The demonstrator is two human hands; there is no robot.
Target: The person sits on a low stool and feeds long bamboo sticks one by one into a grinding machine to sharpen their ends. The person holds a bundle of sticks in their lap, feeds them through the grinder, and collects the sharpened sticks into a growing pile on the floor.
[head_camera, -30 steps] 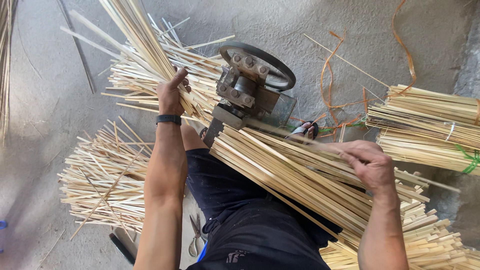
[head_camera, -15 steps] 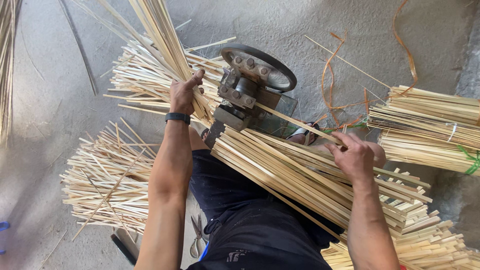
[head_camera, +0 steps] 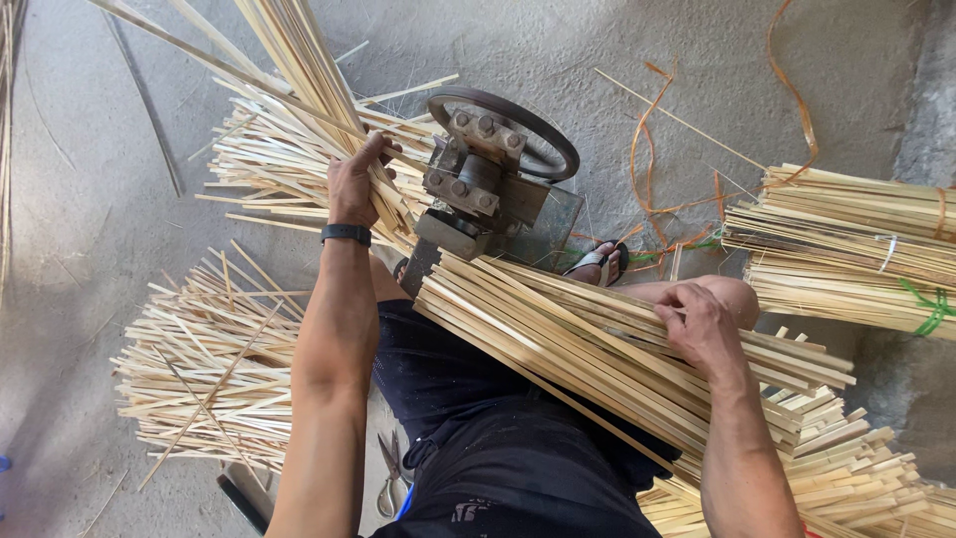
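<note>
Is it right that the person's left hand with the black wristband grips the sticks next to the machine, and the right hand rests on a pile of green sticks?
Not quite. In the head view, the right hand rests on a pile of pale yellow sticks, not green. The left hand with the black wristband does grip sticks next to the machine.
</note>
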